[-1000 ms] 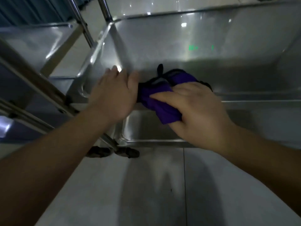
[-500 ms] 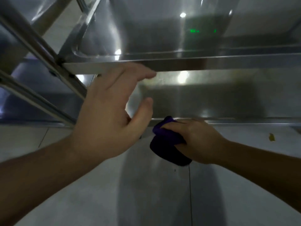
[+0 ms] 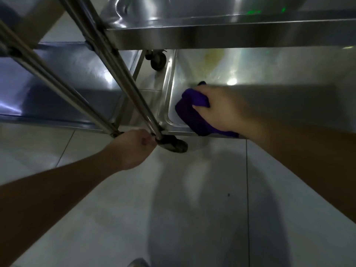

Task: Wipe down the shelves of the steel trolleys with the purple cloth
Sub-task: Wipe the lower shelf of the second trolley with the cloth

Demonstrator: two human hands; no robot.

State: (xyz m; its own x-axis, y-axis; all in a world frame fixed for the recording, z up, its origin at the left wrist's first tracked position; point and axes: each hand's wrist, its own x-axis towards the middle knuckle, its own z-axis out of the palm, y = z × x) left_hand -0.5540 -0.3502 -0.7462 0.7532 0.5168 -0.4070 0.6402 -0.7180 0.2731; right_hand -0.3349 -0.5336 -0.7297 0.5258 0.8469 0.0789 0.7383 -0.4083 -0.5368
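The purple cloth (image 3: 194, 114) is held bunched under the right hand (image 3: 221, 108), with the fingers curled over it. It is pressed on the bottom shelf (image 3: 269, 105) of the nearer steel trolley, in the shelf's near left corner, at about 2 o'clock from the middle of the view. Part of the cloth hangs over the front rim of that shelf.

The left hand (image 3: 133, 149) is seen at about 9 o'clock from the cloth, low at the trolley's corner post (image 3: 123, 78). Its fingers are curled at the foot of the post, just beside a dark castor wheel (image 3: 174, 146); whether the post is really gripped cannot be told, because the fingertips are hidden.

The upper shelf (image 3: 212, 37) of the same trolley is seen at 12 o'clock, above the cloth. A second trolley shelf (image 3: 63, 79) is seen at 10 o'clock, close beside the first trolley, and another castor wheel (image 3: 158, 61) is visible between them, farther back. A pale tiled floor (image 3: 173, 209) fills the lower half of the view, with a dark shadow on it.
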